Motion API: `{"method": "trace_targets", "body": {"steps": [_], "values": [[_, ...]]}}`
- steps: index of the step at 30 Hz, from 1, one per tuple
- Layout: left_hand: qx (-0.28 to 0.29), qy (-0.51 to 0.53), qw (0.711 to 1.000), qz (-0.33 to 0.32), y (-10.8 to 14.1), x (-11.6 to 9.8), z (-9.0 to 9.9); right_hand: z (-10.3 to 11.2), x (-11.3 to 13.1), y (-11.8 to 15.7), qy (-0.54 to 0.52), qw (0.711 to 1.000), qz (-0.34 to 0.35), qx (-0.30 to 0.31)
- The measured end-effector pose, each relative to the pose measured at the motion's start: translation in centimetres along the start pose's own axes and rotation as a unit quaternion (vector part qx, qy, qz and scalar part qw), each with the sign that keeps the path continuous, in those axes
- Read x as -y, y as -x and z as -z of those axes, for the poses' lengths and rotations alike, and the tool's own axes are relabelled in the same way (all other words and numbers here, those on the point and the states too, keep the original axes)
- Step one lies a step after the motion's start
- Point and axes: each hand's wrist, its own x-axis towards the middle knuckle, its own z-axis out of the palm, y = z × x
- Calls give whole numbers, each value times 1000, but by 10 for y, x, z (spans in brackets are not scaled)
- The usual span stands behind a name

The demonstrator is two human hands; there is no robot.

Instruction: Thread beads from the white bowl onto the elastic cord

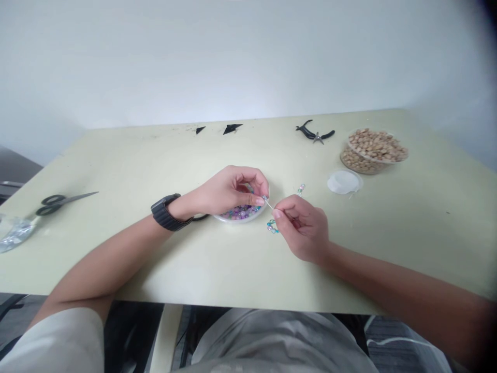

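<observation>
My left hand point(243, 187), with a dark watch on its wrist, pinches a small shiny bead point(265, 197) between thumb and finger. It is held over the right rim of a round white bowl point(236, 220) of purple, pink and blue beads. Close to its right, my right hand point(301, 223) grips a thin pale cord point(269, 205) whose end meets the bead. Whether the cord passes through the bead is too small to tell. A strand of threaded beads point(273, 226) lies on the table, partly hidden by my right hand; more of its beads show beyond the knuckles.
Black-handled pliers point(310, 132) lie at the back, left of a clear tub point(361, 163) heaped with tan pellets. A translucent white disc point(344, 182) is nearer. Black scissors point(64, 202) and a clear bag point(15, 233) lie far left. Black scraps point(232, 129) lie near the wall.
</observation>
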Motion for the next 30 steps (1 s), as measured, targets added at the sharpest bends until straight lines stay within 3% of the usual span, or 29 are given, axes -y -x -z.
{"method": "trace_targets", "body": {"steps": [30], "values": [[11, 29, 1000, 2, 0, 0, 1, 1, 0, -2, 5, 1000, -5, -1]]}}
